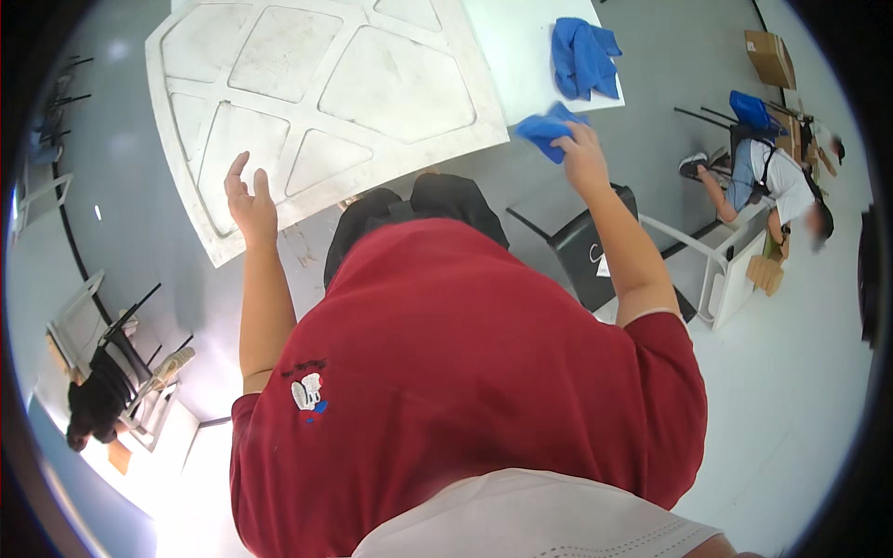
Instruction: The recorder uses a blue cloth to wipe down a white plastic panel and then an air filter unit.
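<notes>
In my right hand (583, 160) is a blue cloth (547, 131), pinched between the fingers and hanging off the near right corner of a large white panel (349, 163). The panel has raised ribs around recessed sections, with faint grey smudges on it. My left hand (251, 202) hovers at the panel's near left edge, fingers apart and nothing in them. A second blue cloth (584, 58) lies crumpled on the white tabletop (512, 65) beyond my right hand.
Right of me stands a black chair (595, 251). Farther right, a person in a white shirt (791, 181) sits by a white table (741, 279). Cardboard boxes (770, 59) rest along the right wall. Someone in dark clothes (98, 400) sits at the far left.
</notes>
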`<state>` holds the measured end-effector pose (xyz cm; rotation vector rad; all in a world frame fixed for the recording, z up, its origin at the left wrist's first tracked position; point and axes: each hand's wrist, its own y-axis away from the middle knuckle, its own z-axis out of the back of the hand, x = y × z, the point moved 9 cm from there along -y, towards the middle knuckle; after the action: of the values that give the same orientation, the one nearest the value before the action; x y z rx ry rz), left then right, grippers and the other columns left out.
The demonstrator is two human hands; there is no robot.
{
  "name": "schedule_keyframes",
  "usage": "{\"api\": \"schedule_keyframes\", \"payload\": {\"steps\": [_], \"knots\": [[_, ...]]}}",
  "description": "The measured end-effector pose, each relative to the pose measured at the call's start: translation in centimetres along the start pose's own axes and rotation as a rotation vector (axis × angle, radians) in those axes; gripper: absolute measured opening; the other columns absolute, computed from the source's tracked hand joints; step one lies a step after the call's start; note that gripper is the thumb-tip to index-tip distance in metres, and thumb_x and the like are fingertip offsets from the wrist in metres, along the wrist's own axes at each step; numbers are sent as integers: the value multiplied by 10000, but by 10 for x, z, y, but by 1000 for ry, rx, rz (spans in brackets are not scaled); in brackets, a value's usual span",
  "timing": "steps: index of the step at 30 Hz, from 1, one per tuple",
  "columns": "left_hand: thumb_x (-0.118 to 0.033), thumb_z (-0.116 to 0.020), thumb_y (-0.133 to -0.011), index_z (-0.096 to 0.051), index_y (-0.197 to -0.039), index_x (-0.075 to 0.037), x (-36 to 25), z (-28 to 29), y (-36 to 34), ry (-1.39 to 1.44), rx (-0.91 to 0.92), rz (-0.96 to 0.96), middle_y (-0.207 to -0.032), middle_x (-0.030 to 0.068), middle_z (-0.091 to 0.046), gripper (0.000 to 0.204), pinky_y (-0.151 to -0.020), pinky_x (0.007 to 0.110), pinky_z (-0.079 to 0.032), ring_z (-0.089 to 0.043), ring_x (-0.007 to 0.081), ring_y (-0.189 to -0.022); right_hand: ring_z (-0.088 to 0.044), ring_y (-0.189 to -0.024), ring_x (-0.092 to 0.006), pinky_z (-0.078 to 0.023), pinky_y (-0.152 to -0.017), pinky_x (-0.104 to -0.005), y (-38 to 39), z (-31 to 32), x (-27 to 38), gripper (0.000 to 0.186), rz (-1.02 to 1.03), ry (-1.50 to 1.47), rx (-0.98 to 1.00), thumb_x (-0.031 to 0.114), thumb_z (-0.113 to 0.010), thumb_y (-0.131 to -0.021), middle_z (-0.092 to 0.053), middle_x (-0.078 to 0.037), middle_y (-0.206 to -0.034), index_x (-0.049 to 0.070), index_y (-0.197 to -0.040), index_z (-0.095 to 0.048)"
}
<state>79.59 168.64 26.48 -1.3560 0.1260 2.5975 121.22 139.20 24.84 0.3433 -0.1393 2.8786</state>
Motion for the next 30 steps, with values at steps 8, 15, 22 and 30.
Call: {"api": "schedule_keyframes", "payload": {"steps": [8, 15, 22, 30], "knots": [[-102, -548, -813, -509, -1174, -67, 5, 10, 15, -36, -34, 32, -1218, 125, -481, 365, -952, 381, -338, -441, 266, -1134, -318, -1241, -365, -300, -978, -502, -74, -19, 81, 389, 38, -93, -63, 143, -587, -754, -375, -139, -1339, 191, -1138, -553], [-113, -542, -821, -499, -1166, -64, 25, 60, 47, -160, -98, 77, -1235, 137, -473, 351, -982, 392, -316, -385, 294, -1189, -181, -1303, -402, -246, -986, -592, -204, -69, 76, 492, 52, 172, -4, 318, -530, -838, -222, -124, -1437, 260, -1309, -400], [-92, -541, -813, -504, -1165, -71, 83, 119, 103, -169, -235, 314, -1204, 116, -492, 355, -962, 385, -328, -440, 282, -1115, -239, -1291, -369, -265, -945, -607, -281, -98, 152, 458, -71, 115, -16, 301, -474, -872, -267, -134, -1417, 202, -1311, -394], [-90, -544, -803, -503, -1161, -66, 100, 120, 85, -94, -192, 292, -1166, 117, -509, 361, -957, 370, -334, -443, 281, -1122, -333, -1242, -300, -343, -875, -539, -198, -129, 355, 367, 454, 14, 157, 230, -520, -831, -334, -86, -1383, 174, -1194, -526]]}}
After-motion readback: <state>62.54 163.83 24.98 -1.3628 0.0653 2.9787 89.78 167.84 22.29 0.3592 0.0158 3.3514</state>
